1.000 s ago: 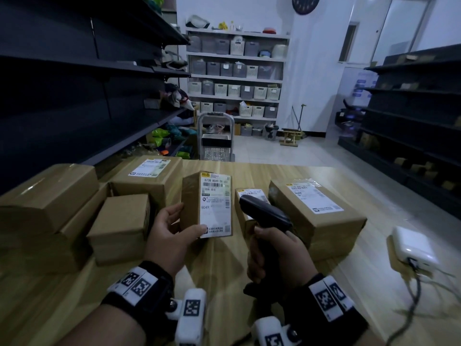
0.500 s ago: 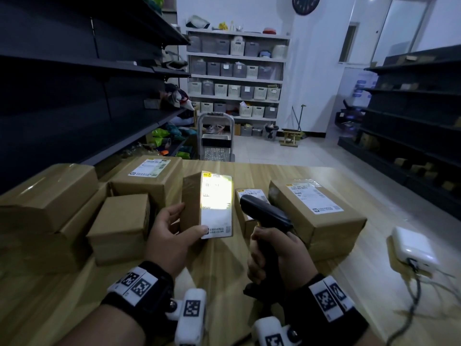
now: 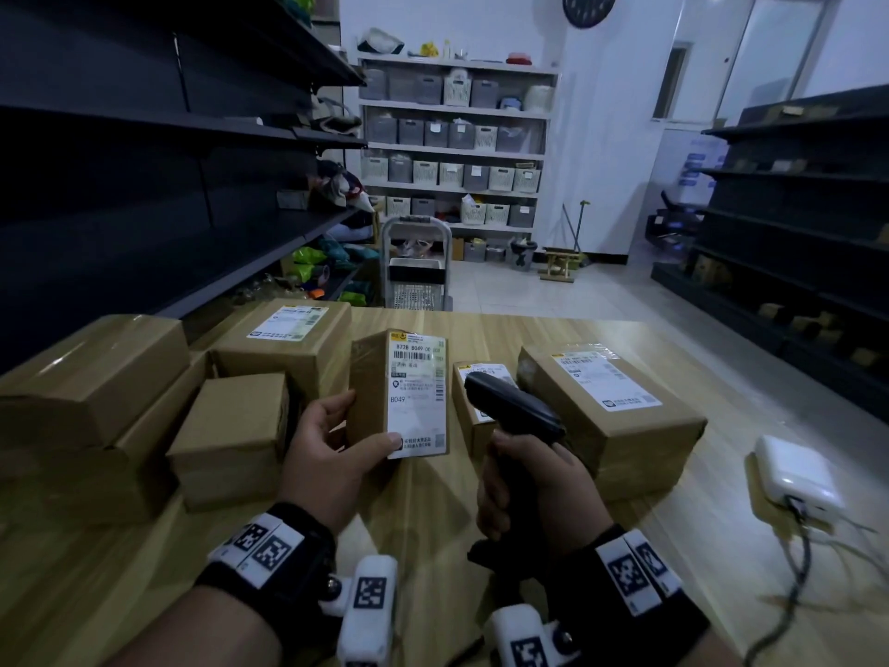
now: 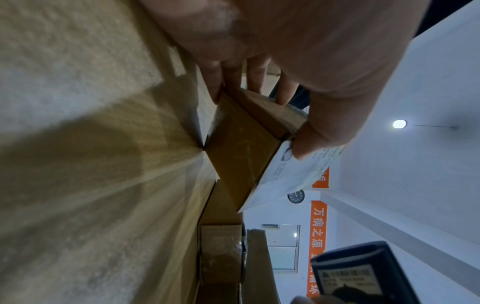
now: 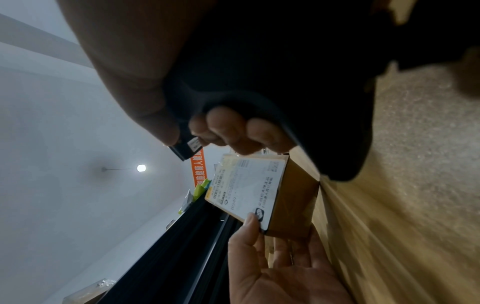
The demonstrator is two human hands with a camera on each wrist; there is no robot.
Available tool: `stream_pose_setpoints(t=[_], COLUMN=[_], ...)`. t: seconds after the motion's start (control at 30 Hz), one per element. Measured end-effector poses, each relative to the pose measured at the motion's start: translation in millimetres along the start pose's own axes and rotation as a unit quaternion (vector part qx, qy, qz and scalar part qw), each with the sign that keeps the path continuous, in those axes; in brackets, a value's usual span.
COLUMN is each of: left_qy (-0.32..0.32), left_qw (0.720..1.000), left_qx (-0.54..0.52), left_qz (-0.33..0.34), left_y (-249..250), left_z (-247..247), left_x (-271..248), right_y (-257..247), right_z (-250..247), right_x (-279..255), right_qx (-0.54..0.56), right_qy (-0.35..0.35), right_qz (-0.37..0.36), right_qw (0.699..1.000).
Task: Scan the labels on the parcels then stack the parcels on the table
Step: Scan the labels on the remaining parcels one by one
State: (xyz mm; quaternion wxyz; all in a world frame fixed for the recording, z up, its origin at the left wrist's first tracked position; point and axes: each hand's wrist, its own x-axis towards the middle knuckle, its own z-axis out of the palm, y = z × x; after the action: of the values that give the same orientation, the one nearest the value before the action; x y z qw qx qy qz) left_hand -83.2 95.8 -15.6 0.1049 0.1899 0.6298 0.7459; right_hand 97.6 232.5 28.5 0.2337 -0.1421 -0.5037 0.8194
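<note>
My left hand [image 3: 370,421] holds a small brown parcel [image 3: 370,377] upright on the wooden table [image 3: 481,329], thumb on the lower corner of its white label [image 3: 416,392], which faces me. My right hand [image 3: 524,474] grips a black barcode scanner [image 3: 510,411], its head pointing towards that label. In the left wrist view the fingers wrap behind the parcel [image 4: 241,156] and the scanner [image 4: 363,273] shows at the bottom. The right wrist view shows the label [image 5: 246,189] beyond the scanner [image 5: 285,61]. A labelled large parcel [image 3: 611,411] and a small one [image 3: 474,426] lie on the right.
Stacked plain boxes [image 3: 96,377], a small box [image 3: 235,426] and a labelled box [image 3: 288,344] fill the table's left. A white device [image 3: 796,474] with a cable sits at the right edge. A trolley [image 3: 416,267] stands beyond the far edge, between dark shelving.
Half a second ago a bright light washed out the held parcel's label; now the light is gone and the print is readable. Both hands have stayed in place.
</note>
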Motion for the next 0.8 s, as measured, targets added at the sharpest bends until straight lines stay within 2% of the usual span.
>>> stream_pose_setpoints(t=[0.17,0.27,0.33,0.4,0.53,0.63,0.7,0.8], left_qy=[-0.001,0.005,0.011,0.015,0.029,-0.006,-0.031,-0.06], left_qw=[1.0,1.0,0.999,0.996,0.991,0.991,0.99,0.989], left_qx=[-0.007,-0.015,-0.044,-0.076,-0.114,-0.092,-0.043,0.006], left_qz=[-0.005,-0.015,-0.026,-0.039,-0.061,-0.1,-0.132,-0.138], left_y=[1,3,4,7,23,38,48,69], left_z=[1,2,3,5,19,38,56,82], left_x=[2,3,3,1,-1,11,21,35], right_y=[-3,-3,-5,-7,-18,-25,-23,-15], right_z=[-6,-13,-16,-16,-12,-6,-8,-12], right_x=[6,7,8,8,2,-4,-2,6], right_qx=[0.006,-0.004,0.008,0.03,0.133,0.204,0.221,0.232], right_qy=[0.041,0.052,0.071,0.082,0.058,0.03,0.033,0.054], right_qz=[0.006,0.055,0.064,0.048,-0.018,-0.04,-0.037,-0.025], right_qw=[0.999,0.997,0.995,0.995,0.989,0.978,0.974,0.971])
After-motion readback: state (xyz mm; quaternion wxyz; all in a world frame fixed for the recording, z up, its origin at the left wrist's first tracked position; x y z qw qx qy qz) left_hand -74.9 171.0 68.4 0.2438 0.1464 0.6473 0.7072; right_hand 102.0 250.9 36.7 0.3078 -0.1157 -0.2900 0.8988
